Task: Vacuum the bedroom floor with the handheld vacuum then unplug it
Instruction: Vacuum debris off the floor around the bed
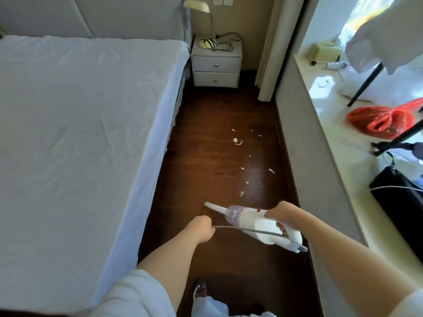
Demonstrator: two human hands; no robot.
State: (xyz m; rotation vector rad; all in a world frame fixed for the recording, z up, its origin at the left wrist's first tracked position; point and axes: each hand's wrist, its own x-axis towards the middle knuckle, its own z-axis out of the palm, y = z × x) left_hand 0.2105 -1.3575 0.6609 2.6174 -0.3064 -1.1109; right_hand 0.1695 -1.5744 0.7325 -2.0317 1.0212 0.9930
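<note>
Right hand (282,217) wraps its fingers around the handle of the handheld vacuum (256,224), held above the dark wood floor (206,161) just right of the bed (80,133), nozzle pointing toward the bed. Left hand (202,227) is curled into a fist, gripping the grey cord (240,228) that runs back to the vacuum's rear. White paper scraps (238,141) lie scattered on the floor beyond the nozzle, toward the nightstand (216,65) at the bed's head.

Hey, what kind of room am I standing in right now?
A bedroom, most likely: a bed on one side, a nightstand with a lamp at its head, and a curtain by the window ledge.
</note>
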